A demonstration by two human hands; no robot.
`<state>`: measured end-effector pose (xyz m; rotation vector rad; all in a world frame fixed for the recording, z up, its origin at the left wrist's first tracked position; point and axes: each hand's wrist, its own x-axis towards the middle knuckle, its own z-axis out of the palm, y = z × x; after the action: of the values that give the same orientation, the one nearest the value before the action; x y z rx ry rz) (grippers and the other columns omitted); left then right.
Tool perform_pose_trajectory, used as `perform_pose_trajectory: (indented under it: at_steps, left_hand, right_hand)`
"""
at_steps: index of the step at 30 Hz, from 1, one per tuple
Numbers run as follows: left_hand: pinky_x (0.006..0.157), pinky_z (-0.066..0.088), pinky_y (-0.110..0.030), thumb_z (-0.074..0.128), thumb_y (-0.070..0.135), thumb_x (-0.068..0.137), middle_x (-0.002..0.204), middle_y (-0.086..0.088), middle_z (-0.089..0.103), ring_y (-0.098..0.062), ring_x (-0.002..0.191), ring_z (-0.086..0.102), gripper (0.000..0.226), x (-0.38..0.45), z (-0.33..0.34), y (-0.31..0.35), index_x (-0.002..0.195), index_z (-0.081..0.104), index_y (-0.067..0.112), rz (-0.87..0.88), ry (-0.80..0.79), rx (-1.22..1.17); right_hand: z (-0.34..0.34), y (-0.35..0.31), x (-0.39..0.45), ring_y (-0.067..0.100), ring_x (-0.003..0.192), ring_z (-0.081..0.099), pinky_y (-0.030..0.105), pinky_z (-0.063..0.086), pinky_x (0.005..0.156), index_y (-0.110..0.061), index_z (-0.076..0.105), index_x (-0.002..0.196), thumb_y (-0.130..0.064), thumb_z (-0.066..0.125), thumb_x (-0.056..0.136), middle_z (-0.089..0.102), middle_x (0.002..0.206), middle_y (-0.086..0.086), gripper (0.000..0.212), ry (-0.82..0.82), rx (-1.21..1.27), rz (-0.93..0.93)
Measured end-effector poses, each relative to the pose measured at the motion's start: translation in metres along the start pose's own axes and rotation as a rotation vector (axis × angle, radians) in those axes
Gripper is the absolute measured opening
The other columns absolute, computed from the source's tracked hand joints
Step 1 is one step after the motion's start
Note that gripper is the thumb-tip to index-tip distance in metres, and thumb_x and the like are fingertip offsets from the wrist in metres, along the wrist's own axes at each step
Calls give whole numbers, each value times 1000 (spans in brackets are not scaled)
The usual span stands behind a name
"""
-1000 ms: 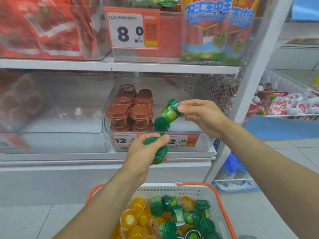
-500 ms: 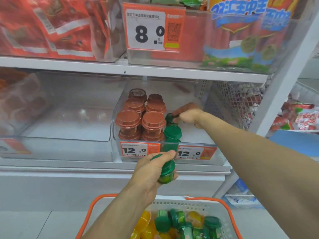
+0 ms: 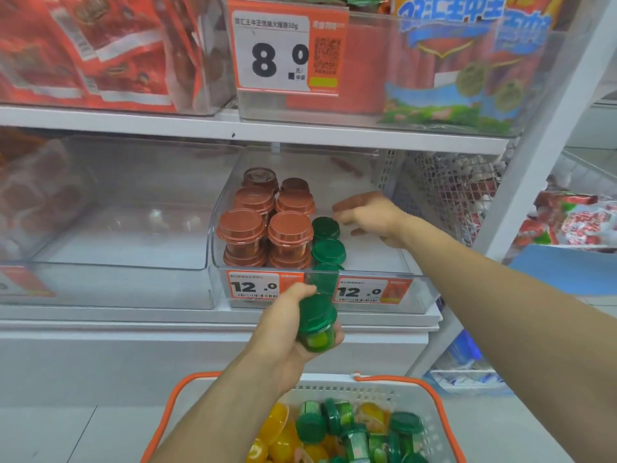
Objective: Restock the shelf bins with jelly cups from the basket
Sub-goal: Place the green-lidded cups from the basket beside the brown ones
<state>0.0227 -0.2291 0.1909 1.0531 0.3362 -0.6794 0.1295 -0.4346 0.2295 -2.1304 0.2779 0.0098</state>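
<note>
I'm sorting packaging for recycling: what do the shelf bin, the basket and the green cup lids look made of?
Shelf bin: clear glossy plastic, see-through walls. Basket: probably white moulded plastic, slotted rim, orange handles. Green cup lid in the left hand: shiny plastic, likely.

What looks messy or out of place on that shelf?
Nothing stands out. The brown cups stand in neat stacks, and the green cups line up beside them in the same bin. Only the basket holds a jumble.
</note>
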Motion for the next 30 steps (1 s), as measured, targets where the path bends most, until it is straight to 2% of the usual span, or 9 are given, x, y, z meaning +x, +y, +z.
perform_pose_trajectory:
  at_steps: [3,6,9,13,16,19,22,27,30]
  left_hand:
    - [85,56,-56,43,19,93,99,-22,63,-37,84,59,32,-8,2,5,112,61,2,-85,-86,-91]
    - [89,53,-58,38,16,92,111,-25,62,-39,95,59,38,-16,7,7,120,59,0,-116,-178,-109]
    - [87,56,-59,48,15,95,114,-27,64,-40,98,63,38,-21,14,8,128,57,-1,-89,-242,-36]
    - [90,56,-53,66,27,88,109,-21,71,-35,100,66,39,-33,21,8,120,67,4,-20,-337,103]
    - [101,50,-52,65,29,86,107,-12,74,-28,102,64,35,-40,26,10,114,72,10,44,-384,156]
    - [98,54,-48,64,31,89,118,-13,72,-23,104,67,38,-40,29,11,119,70,9,102,-385,177]
    - [90,58,-45,63,39,90,114,-19,72,-29,106,70,43,-35,26,12,117,69,6,106,-325,137]
    - [68,60,-40,53,29,99,105,-17,75,-32,87,71,32,-21,8,15,117,59,3,20,-184,287]
    - [59,54,-34,52,23,100,101,-14,76,-26,75,69,23,-11,-1,11,114,60,7,28,-86,366]
  right_hand:
    - [-19,-17,-38,16,87,65,21,52,64,-11,71,107,-15,67,92,70,104,4,15,69,-10,-95]
    - [-37,-31,-89,18,74,64,26,50,60,-5,69,95,-13,67,94,70,88,8,8,-257,48,-128]
    - [-44,-32,-128,15,69,65,27,50,59,-4,68,104,-19,70,90,72,82,2,21,-503,-75,-132]
    - [-45,-19,-141,22,77,63,29,50,66,-24,69,117,-44,78,82,71,106,2,41,-498,-182,-193]
    - [-48,-12,-146,23,79,60,30,49,66,-19,70,117,-31,74,87,70,105,9,32,-505,-45,-231]
    - [-46,-11,-148,18,78,62,32,50,68,-12,73,113,-24,77,80,73,101,9,35,-455,33,-266]
    - [-44,-8,-138,20,82,65,35,51,76,-5,77,102,-22,80,72,75,96,16,34,-332,117,-263]
    - [-40,-6,-89,17,82,64,33,52,75,-11,79,86,-17,81,77,77,91,6,11,28,298,-200]
    - [-28,-6,-45,20,78,67,32,55,71,-11,76,87,-29,85,75,76,88,9,24,278,325,-129]
